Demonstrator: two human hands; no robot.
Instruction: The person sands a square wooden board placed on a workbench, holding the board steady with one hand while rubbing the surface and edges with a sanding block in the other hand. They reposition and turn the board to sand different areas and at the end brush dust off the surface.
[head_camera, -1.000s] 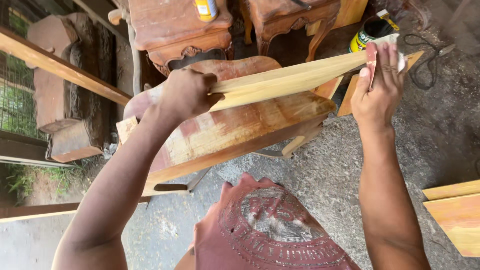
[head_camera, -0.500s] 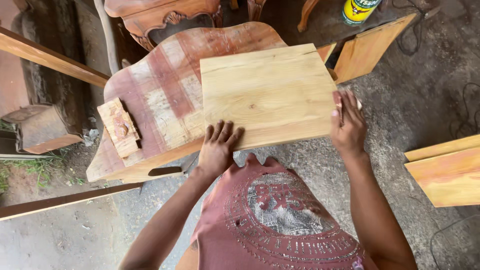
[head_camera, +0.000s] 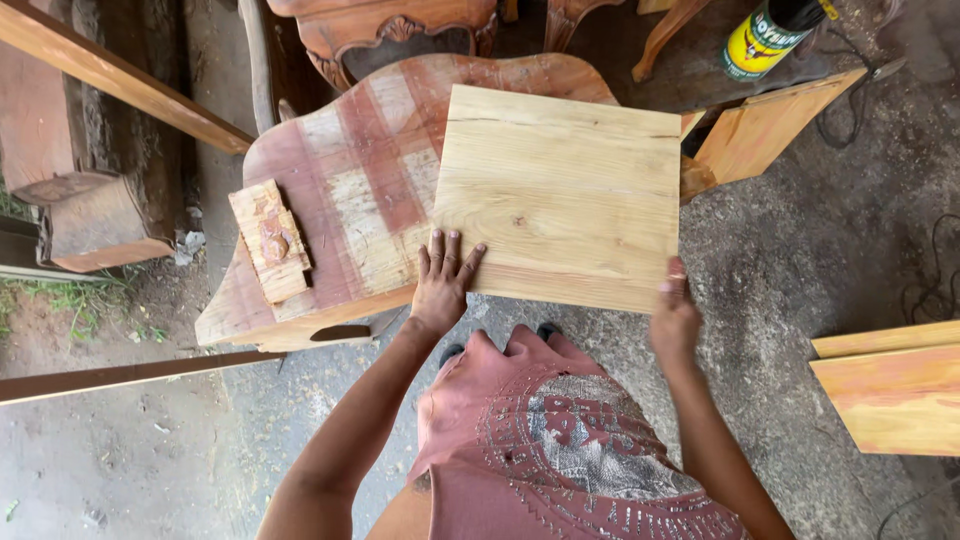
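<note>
A pale square wooden board (head_camera: 560, 195) lies flat on a reddish curved wooden panel (head_camera: 345, 190) that serves as a work surface. My left hand (head_camera: 442, 280) rests flat with fingers spread on the board's near left corner. My right hand (head_camera: 674, 318) grips the board's near right corner, with what looks like a small pink piece under the fingers. A small worn wooden block (head_camera: 270, 240) sits on the panel to the left of the board.
A carved wooden furniture piece (head_camera: 390, 35) stands behind the panel. A yellow and black can (head_camera: 765, 35) sits at the back right beside an orange board (head_camera: 765, 130). More orange boards (head_camera: 890, 385) lie at the right. A long beam (head_camera: 110, 85) runs at the left.
The board went from being held on edge to lying flat on the panel. My left hand slid to its near left corner and my right hand to its near right corner.
</note>
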